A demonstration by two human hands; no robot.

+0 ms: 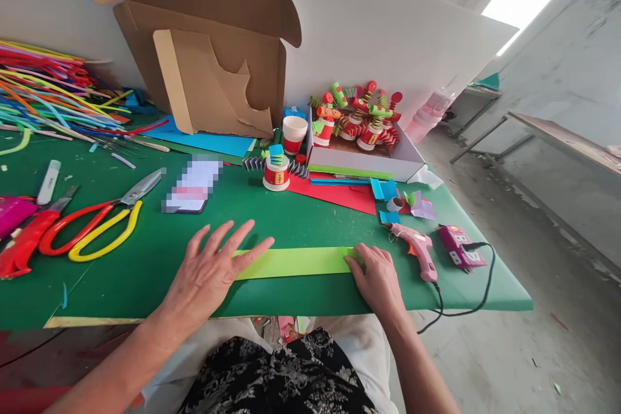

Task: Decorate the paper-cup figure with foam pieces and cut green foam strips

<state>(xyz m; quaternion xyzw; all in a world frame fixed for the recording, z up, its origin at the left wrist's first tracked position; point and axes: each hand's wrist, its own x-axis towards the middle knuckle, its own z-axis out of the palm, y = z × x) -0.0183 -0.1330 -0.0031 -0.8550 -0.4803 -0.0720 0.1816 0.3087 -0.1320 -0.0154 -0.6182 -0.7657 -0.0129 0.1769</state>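
A light green paper strip [295,262] lies lengthwise along the front of the green table. Over its left end is my left hand [213,262], fingers spread; whether it presses on the paper I cannot tell. My right hand [373,268] grips the strip's right end, thumb and fingers closed on it, and that end looks curled or folded. Beyond the strip stands a red and white paper cup [276,174] with dark pleated paper arms and blue and green paper on top. Right of my right hand lies a pink glue gun [414,249].
Red-and-yellow-handled scissors [104,223], a red utility knife [29,242] and a phone [194,184] lie to the left. A box [361,162] of finished cup figures, stacked cups [294,132] and red paper [334,193] sit behind. A purple corded box [460,247] is near the right edge.
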